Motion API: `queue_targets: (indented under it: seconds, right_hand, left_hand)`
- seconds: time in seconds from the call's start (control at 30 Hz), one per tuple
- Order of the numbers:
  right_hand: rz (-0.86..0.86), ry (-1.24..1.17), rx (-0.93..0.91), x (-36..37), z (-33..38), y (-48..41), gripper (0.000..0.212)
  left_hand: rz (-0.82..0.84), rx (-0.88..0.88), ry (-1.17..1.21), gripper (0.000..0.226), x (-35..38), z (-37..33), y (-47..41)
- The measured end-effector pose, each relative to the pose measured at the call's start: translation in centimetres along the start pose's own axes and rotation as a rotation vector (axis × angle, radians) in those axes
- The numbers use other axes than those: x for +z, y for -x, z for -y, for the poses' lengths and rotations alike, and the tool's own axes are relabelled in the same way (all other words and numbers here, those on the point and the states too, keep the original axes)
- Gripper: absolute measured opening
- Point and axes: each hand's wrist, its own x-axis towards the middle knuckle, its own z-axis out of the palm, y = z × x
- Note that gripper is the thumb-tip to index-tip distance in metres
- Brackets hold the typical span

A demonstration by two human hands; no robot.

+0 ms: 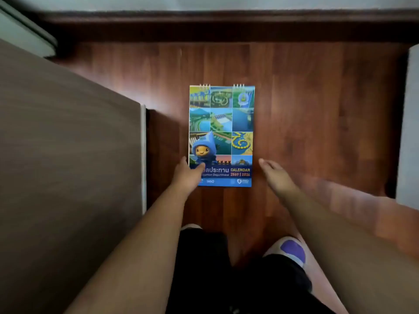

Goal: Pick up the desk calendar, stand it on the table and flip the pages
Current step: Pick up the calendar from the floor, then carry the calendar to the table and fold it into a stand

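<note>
Evidently pick-up step, barely begun. Calendar [221, 135] lay flat on wooden floor [306, 109], cover up, beside bench [68, 132]. Left hand [189, 174] touched lower-left corner, grip loose, nothing clasped. Right hand [275, 174] hovered open, just beside right edge. Next, probably: pinch both edges, lift.

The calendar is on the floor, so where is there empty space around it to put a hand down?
Bare wood floor lies right of the calendar, up to the pale edge, and beyond its spiral top toward the dark baseboard. It is tighter on the left, where the grey-brown tabletop stands close, and at the near end, where the left hand and right hand crowd in.
</note>
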Motion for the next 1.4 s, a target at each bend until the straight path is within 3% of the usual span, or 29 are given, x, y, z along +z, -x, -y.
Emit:
queue_targets:
  seconds: [0.1,0.2,0.3,0.37,0.43,0.57,0.7,0.87,0.93,1.03,1.07,1.13,1.27,1.4]
  right_hand:
    - [0.015,-0.26,0.088,2.1,0.0,-2.8,0.058]
    - [0.018,-0.315,0.145,2.7,0.5,-3.6,0.079]
    - [-0.071,-0.126,0.105,1.8,1.9,-1.2,0.074]
    - [-0.166,0.073,0.082,0.5,3.2,1.8,0.073]
    - [-0.205,0.2,0.074,-1.1,4.6,5.5,0.068]
    - [-0.217,0.242,0.055,-5.7,9.0,15.2,0.057]
    - [-0.218,0.174,-0.034,-10.4,15.4,26.5,0.053]
    - [-0.274,0.207,-0.262,-16.3,24.1,41.5,0.052]
    - [-0.363,0.383,-0.437,-17.9,27.0,47.1,0.052]
    - [-0.449,0.574,-0.725,-19.3,30.5,55.7,0.054]
    - [-0.4,0.562,-0.793,-19.3,31.7,57.9,0.054]
    - [-0.249,0.489,-0.9,-18.7,33.9,62.5,0.054]
    - [0.23,0.119,-1.05,-14.5,37.6,72.6,0.043]
    - [0.713,-0.045,-1.053,-7.5,38.6,83.3,0.032]
  left_hand:
    - [0.052,-0.086,0.164,0.084,0.6,0.1,-1.9]
    - [0.028,-0.113,0.201,0.09,0.2,0.2,-1.5]
    - [-0.1,-0.062,0.074,0.098,-0.8,-0.2,1.3]
    - [-0.162,-0.014,0.03,0.078,-1.8,-1.4,5.4]
    - [-0.092,-0.018,0.165,0.066,-2.6,-2.7,10.1]
    - [0.005,0.015,0.286,0.072,-6.4,-6.0,19.7]
    - [-0.041,0.168,0.255,0.059,-12.0,-11.6,30.3]
    - [-0.127,0.435,0.285,0.025,-19.9,-17.9,45.4]
    - [-0.175,0.5,0.306,0.031,-22.6,-19.0,51.0]
    - [-0.29,0.609,0.393,0.058,-26.7,-18.7,58.0]
    - [-0.335,0.642,0.436,0.059,-28.2,-18.0,60.0]
    - [-0.424,0.698,0.537,0.04,-30.7,-16.6,64.9]
    - [-0.488,0.817,0.735,0.029,-36.3,-10.2,73.5]
    - [-0.525,0.888,0.881,0.018,-40.3,0.4,80.5]
